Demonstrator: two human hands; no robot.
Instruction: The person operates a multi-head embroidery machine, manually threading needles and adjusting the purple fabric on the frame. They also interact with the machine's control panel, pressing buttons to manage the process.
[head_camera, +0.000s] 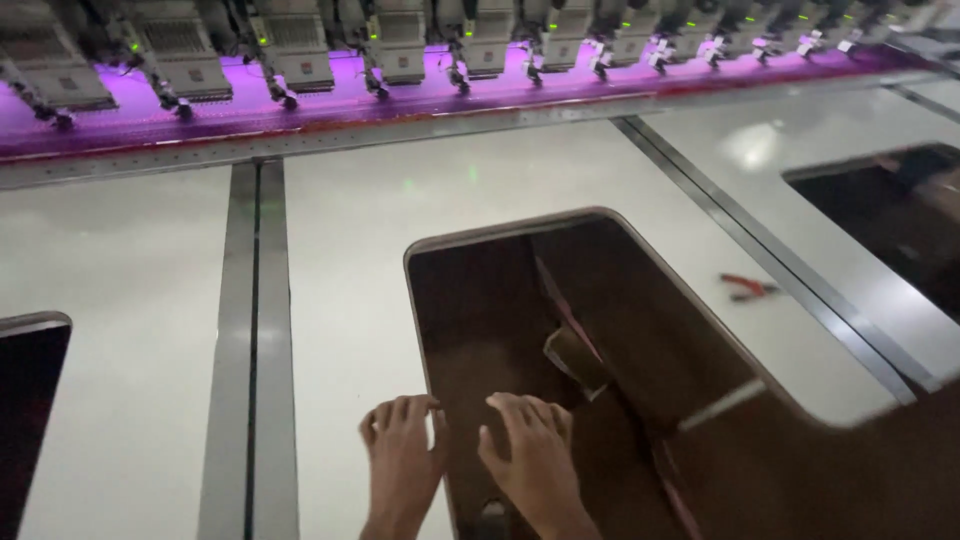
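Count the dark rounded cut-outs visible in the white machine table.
3. One cut-out is at centre, with the left hand on its near edge and the right hand over it; one cut-out is at the left edge; one cut-out is at right. More may lie out of frame.

Ahead of both hands and off to the left hand's (402, 462) side, the pale counter (350, 300) lies flat and bare, with a dark seam strip (250, 330) running away. Under the right hand (535, 455) a dark cut-out opening (600, 370) drops away. Small red snips (747, 287) lie well right of it. Far ahead, a row of machine heads (400, 45) above the purple-lit fabric strip (330, 100) blocks the way.
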